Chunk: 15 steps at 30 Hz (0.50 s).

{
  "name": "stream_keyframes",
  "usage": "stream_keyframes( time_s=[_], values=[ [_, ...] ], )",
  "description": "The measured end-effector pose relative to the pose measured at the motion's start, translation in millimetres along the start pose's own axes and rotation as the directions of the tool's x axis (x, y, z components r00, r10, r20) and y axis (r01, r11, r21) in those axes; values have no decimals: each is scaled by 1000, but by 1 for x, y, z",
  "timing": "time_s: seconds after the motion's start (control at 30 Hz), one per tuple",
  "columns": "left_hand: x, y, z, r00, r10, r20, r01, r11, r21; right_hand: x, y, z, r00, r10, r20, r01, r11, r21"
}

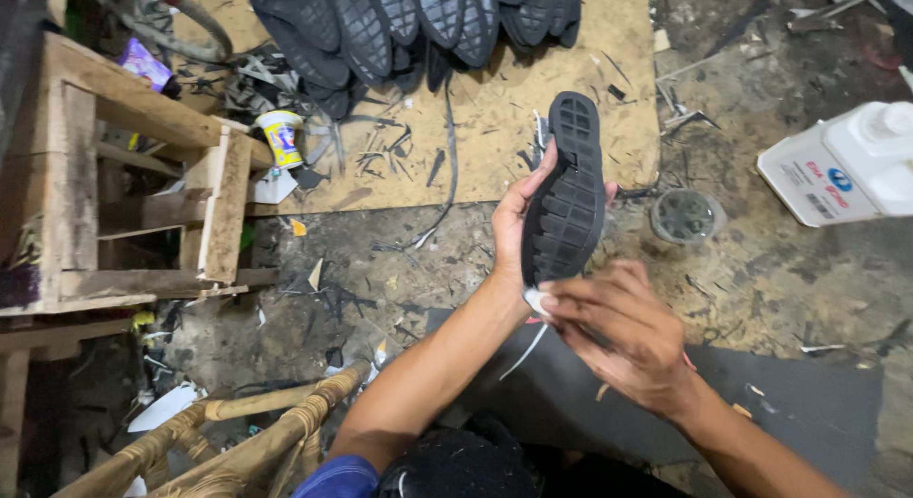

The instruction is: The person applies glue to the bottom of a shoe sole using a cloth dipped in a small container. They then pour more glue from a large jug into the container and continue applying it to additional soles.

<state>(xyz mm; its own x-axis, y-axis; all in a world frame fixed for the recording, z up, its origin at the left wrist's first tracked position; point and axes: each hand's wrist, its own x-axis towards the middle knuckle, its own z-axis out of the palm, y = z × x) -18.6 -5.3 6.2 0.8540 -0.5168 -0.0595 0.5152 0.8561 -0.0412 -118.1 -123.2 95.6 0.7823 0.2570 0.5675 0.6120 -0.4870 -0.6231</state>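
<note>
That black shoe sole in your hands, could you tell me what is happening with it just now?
A person holds a black shoe sole upright in the left hand, tread facing the camera. The right hand works at its lower end, fingertips pressed near a white edge there. More black soles lie piled on a board ahead, with a white plastic jug to the right and a small glue pot by a wooden frame.

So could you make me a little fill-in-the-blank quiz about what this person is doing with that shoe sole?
1. The left hand holds a black shoe sole with its ____ side facing the camera.
2. The right hand touches the sole at its ____ end.
3. A pile of black soles lies at the ____ of the picture.
4. The jug at the right is ____ in colour.

Missing words: tread; lower; top; white
</note>
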Motion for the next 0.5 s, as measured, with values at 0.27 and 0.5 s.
stream_keyframes(
  time_s=[0.27,0.5],
  values=[
    [2,7,10,993,114,21,-114,994,-2,0,2,-1,1000,-19,-20,18,999,-28],
    [-1,11,20,993,105,48,-104,994,-35,1,10,-4,997,9,-75,-16,995,-94]
  ],
)
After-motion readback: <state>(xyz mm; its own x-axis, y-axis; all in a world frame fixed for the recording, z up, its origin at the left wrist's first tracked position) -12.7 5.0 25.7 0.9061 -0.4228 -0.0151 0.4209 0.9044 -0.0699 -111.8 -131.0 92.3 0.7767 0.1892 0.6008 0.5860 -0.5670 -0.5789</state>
